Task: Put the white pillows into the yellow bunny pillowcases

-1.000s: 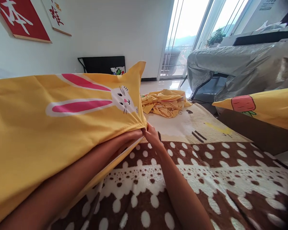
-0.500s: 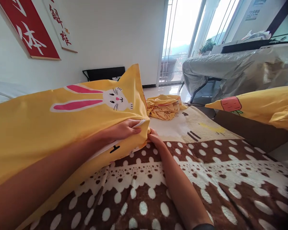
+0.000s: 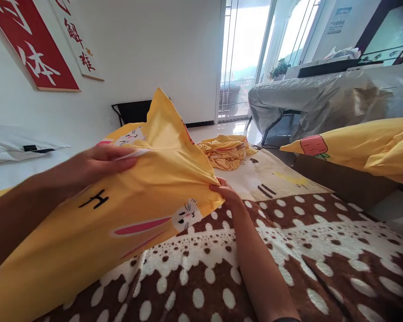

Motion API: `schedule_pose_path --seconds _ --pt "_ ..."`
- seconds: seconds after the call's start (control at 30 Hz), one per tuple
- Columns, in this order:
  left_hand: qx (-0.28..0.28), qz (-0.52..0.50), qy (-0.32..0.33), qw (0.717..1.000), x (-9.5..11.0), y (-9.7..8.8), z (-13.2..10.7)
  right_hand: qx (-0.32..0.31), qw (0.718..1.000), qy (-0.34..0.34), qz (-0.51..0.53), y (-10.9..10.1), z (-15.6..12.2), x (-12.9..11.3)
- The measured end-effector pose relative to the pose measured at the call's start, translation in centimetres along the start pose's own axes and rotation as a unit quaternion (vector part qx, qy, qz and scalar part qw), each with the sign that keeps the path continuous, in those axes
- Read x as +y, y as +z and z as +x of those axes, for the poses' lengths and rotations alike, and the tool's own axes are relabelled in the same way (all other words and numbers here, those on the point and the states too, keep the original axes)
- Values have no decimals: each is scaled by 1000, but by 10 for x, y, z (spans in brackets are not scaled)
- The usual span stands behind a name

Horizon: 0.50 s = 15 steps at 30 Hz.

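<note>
A plump yellow pillowcase (image 3: 147, 188) with printed rabbits spans the left and middle of the view, apparently filled. Its far corner rises to a peak. My left hand (image 3: 110, 161) is closed on its upper edge, fingers and thumb pinching the cloth where a white strip shows. At the right-hand corner, my right hand (image 3: 225, 191) grips the fabric, pulling creases toward it. What fills the case is hidden.
Underneath lies a brown and white dotted blanket (image 3: 282, 250). Crumpled yellow cloth (image 3: 225, 152) sits beyond my right hand. Another yellow pillow (image 3: 359, 143) with a carrot print is at right. A plastic-covered table (image 3: 285, 98) stands near the glass door (image 3: 245, 53).
My left hand has moved left and up with the edge, turning the case so its lower rabbit shows. My right hand has shifted slightly right, keeping the corner.
</note>
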<state>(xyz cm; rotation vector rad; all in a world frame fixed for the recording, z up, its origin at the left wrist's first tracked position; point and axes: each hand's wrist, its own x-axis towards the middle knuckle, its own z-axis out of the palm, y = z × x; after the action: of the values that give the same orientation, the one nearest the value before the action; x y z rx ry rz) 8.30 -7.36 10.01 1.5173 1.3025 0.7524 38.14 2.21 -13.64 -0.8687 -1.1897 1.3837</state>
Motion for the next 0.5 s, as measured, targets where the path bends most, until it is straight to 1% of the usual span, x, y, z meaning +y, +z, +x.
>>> schedule_pose_path --seconds 0.07,0.13,0.17,0.2,0.23,0.27,0.3,0.37,0.43,0.5 --pt "62 -1 -7 998 5 -14 4 0 1000 6 2 6 -1 -5" --pt "147 64 -13 987 11 -26 16 0 1000 12 -2 16 -2 -11" --pt "195 122 -2 973 14 -31 25 -8 1000 19 -9 21 -3 -15" --pt "240 185 21 953 17 -35 34 -25 999 30 -19 26 -5 -20" --pt "277 238 50 930 19 -37 44 -48 997 43 -33 30 -8 -26" --pt "300 267 81 912 21 -39 55 -77 994 53 -51 34 -12 -33" --pt "308 267 107 907 23 -38 65 -108 990 59 -74 38 -17 -41" --pt "305 216 135 918 28 -34 82 -164 977 47 -128 46 -30 -58" --pt "297 165 158 927 34 -26 92 -210 961 8 -178 58 -44 -75" --pt "285 146 187 929 41 -16 97 -258 942 -38 -210 75 -57 -89"
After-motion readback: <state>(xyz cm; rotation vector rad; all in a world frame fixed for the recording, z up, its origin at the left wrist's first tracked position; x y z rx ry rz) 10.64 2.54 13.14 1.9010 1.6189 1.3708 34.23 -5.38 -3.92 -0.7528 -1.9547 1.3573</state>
